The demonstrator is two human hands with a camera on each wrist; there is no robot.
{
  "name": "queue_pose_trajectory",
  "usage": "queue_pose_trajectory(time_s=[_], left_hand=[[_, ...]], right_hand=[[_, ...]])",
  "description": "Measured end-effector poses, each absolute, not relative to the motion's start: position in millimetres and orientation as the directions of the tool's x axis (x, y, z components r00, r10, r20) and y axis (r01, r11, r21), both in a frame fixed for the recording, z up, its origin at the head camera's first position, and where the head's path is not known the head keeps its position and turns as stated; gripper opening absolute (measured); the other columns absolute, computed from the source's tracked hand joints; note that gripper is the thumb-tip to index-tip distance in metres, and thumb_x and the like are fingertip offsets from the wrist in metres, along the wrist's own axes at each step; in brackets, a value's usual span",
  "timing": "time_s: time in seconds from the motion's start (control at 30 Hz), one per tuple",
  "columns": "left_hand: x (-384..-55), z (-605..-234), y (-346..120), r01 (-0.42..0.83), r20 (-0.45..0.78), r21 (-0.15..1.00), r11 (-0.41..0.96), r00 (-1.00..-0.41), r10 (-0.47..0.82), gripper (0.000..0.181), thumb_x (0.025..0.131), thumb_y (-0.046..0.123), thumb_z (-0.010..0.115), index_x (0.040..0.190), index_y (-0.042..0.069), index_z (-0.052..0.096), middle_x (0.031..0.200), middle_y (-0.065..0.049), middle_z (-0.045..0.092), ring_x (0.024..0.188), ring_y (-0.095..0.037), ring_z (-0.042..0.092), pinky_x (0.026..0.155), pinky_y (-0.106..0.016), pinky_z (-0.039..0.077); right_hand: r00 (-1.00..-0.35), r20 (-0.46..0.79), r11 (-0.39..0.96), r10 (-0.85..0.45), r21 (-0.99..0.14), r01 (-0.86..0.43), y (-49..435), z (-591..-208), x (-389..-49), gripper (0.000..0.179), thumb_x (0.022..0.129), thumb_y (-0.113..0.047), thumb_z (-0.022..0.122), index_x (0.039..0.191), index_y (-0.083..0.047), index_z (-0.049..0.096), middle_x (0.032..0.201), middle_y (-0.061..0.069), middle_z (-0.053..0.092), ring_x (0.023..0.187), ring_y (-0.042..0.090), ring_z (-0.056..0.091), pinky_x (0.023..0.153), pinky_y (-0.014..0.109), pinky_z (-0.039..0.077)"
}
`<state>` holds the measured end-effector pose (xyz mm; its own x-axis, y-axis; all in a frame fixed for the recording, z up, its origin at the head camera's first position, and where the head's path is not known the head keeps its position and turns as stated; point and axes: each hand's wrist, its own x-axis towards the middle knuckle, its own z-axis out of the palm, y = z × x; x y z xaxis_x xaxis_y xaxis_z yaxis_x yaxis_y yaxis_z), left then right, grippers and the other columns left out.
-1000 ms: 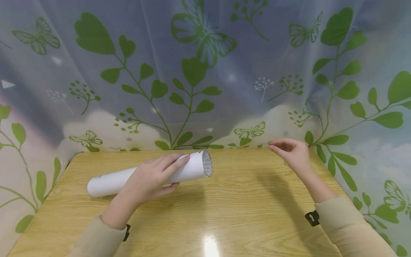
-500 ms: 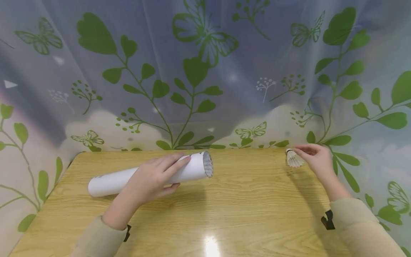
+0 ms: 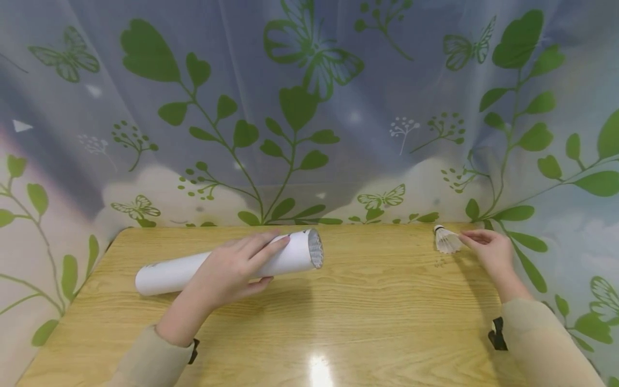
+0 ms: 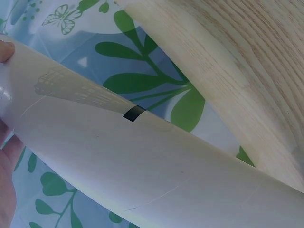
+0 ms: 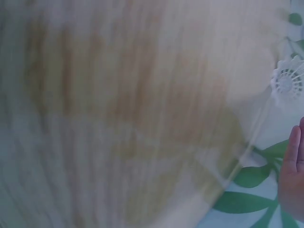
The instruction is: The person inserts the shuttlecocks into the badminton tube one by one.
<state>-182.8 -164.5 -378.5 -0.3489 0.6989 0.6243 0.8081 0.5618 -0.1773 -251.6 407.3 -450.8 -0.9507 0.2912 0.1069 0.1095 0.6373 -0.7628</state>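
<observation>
My left hand (image 3: 229, 269) grips a long white shuttlecock tube (image 3: 169, 272) from above, its right end raised and facing right. Grey-white ribbing shows inside that end. In the left wrist view the tube (image 4: 156, 156) carries a shuttlecock print and a black mark. At the table's back right lies a white shuttlecock (image 3: 447, 242), cork toward the back left, skirt toward my right hand (image 3: 494, 255). That hand's fingertips are right at the skirt's edge in the head view. From the right wrist, the skirt opening of the shuttlecock (image 5: 287, 84) shows apart from the extended fingers.
A wooden table (image 3: 367, 312) spans the view in front of me. A curtain (image 3: 338, 134) printed with green leaves and butterflies hangs close behind its back edge and along both sides. Small dark marks are on the wood near the shuttlecock.
My right hand has moved right, first over the shuttlecock and then to its skirt side, uncovering it. The shuttlecock has stayed in place. My left hand and the tube have hardly moved.
</observation>
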Motion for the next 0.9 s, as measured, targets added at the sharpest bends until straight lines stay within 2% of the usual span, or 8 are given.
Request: queue_pose_trajectory(time_s=[0.23, 0.4, 0.47, 0.57, 0.63, 0.77, 0.83, 0.9], left_hand=[[-182.4, -379.2, -164.2, 0.806, 0.621, -0.177, 0.564, -0.353, 0.7, 0.088, 0.07, 0.023, 0.096, 0.147, 0.008, 0.058, 0.131, -0.014, 0.072, 0.098, -0.03, 0.078, 0.081, -0.042, 0.069], [-182.0, -379.5, -164.6, 0.804, 0.621, -0.176, 0.568, -0.357, 0.698, 0.087, 0.07, 0.023, 0.096, 0.147, 0.008, 0.058, 0.131, -0.014, 0.072, 0.099, -0.03, 0.078, 0.081, -0.042, 0.069], [-181.9, -379.7, -164.6, 0.803, 0.62, -0.177, 0.569, -0.358, 0.698, 0.087, 0.071, 0.023, 0.096, 0.147, 0.008, 0.058, 0.131, -0.014, 0.072, 0.099, -0.03, 0.078, 0.081, -0.042, 0.069], [-181.8, -379.8, -164.5, 0.802, 0.618, -0.176, 0.571, -0.362, 0.698, 0.087, 0.071, 0.023, 0.096, 0.148, 0.008, 0.058, 0.131, -0.014, 0.072, 0.099, -0.03, 0.078, 0.081, -0.042, 0.069], [-181.8, -379.8, -164.4, 0.801, 0.616, -0.176, 0.573, -0.364, 0.698, 0.087, 0.071, 0.024, 0.096, 0.148, 0.008, 0.058, 0.131, -0.014, 0.072, 0.099, -0.03, 0.078, 0.081, -0.042, 0.069], [-181.9, -380.1, -164.4, 0.799, 0.614, -0.176, 0.575, -0.368, 0.698, 0.088, 0.071, 0.024, 0.096, 0.148, 0.009, 0.057, 0.131, -0.014, 0.072, 0.099, -0.03, 0.078, 0.081, -0.042, 0.069], [-182.0, -380.4, -164.4, 0.8, 0.613, -0.176, 0.574, -0.367, 0.7, 0.088, 0.071, 0.024, 0.096, 0.148, 0.008, 0.057, 0.131, -0.014, 0.072, 0.099, -0.03, 0.078, 0.082, -0.042, 0.069], [-182.2, -380.7, -164.3, 0.802, 0.613, -0.176, 0.571, -0.365, 0.701, 0.088, 0.071, 0.024, 0.096, 0.148, 0.008, 0.057, 0.131, -0.014, 0.072, 0.099, -0.03, 0.078, 0.082, -0.042, 0.069]], right_hand=[[-0.94, 0.063, 0.648, 0.335, -0.74, 0.181, 417.5, -460.4, -252.2, 0.048, 0.102, -0.031, 0.071, 0.129, 0.008, 0.071, 0.079, -0.036, 0.061, 0.07, -0.023, 0.049, 0.063, 0.006, 0.048], [-0.925, 0.052, 0.655, 0.376, -0.721, 0.226, 422.8, -464.0, -254.4, 0.049, 0.101, -0.033, 0.073, 0.129, 0.006, 0.071, 0.072, -0.04, 0.055, 0.066, -0.021, 0.048, 0.06, 0.009, 0.047], [-0.921, 0.055, 0.659, 0.386, -0.715, 0.233, 425.3, -464.6, -255.1, 0.048, 0.1, -0.034, 0.074, 0.129, 0.005, 0.072, 0.071, -0.037, 0.059, 0.066, -0.021, 0.048, 0.06, 0.01, 0.046], [-0.921, 0.066, 0.673, 0.385, -0.702, 0.232, 428.6, -465.6, -256.1, 0.047, 0.099, -0.033, 0.075, 0.127, 0.005, 0.072, 0.076, -0.023, 0.072, 0.065, -0.021, 0.047, 0.062, 0.01, 0.045], [-0.923, 0.074, 0.691, 0.377, -0.686, 0.228, 429.9, -466.3, -256.5, 0.046, 0.099, -0.032, 0.075, 0.126, 0.005, 0.073, 0.083, -0.009, 0.08, 0.065, -0.021, 0.046, 0.063, 0.01, 0.045], [-0.934, 0.09, 0.739, 0.345, -0.639, 0.211, 429.7, -467.8, -257.8, 0.044, 0.099, -0.032, 0.074, 0.124, 0.005, 0.075, 0.1, 0.013, 0.083, 0.067, -0.02, 0.046, 0.063, 0.012, 0.046], [-0.938, 0.102, 0.757, 0.331, -0.622, 0.2, 427.6, -467.9, -258.1, 0.042, 0.1, -0.031, 0.073, 0.122, 0.005, 0.075, 0.108, 0.021, 0.081, 0.071, -0.013, 0.051, 0.065, 0.016, 0.046], [-0.94, 0.115, 0.776, 0.32, -0.601, 0.19, 425.0, -467.5, -258.4, 0.04, 0.1, -0.029, 0.072, 0.121, 0.005, 0.076, 0.113, 0.025, 0.078, 0.076, 0.003, 0.064, 0.068, 0.019, 0.047]])
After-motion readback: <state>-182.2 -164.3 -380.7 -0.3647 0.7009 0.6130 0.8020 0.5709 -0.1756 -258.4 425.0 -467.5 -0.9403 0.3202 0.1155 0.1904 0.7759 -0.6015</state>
